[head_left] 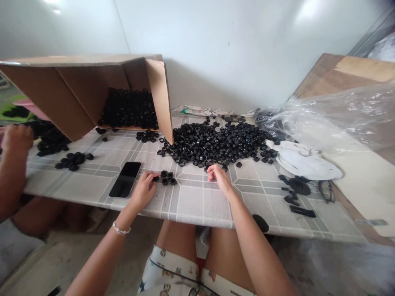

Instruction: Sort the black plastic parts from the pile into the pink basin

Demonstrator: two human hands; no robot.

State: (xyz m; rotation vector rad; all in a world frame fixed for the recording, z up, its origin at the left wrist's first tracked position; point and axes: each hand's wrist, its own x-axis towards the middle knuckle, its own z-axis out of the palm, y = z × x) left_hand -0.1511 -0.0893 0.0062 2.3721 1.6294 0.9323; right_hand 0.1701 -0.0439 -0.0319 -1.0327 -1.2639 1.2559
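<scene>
My left hand (144, 191) rests low over the table, its fingertips closed at a small black ring-shaped part (156, 179). Right beside those fingertips lies a little cluster of similar black rings (168, 177), grouped closely together. My right hand (218, 177) is at the front edge of a large heap of loose black rings (216, 142). Its fingers are curled in, and whatever is between them cannot be made out. A black-screened phone (125, 179) lies flat just left of my left hand.
An open cardboard box (77, 94) on its side holds more black rings. Another person's hand (17, 137) is at far left, by another black pile (51, 137). On the right are a white cloth (308, 160), clear plastic sheeting (339, 111) and black pieces (302, 211).
</scene>
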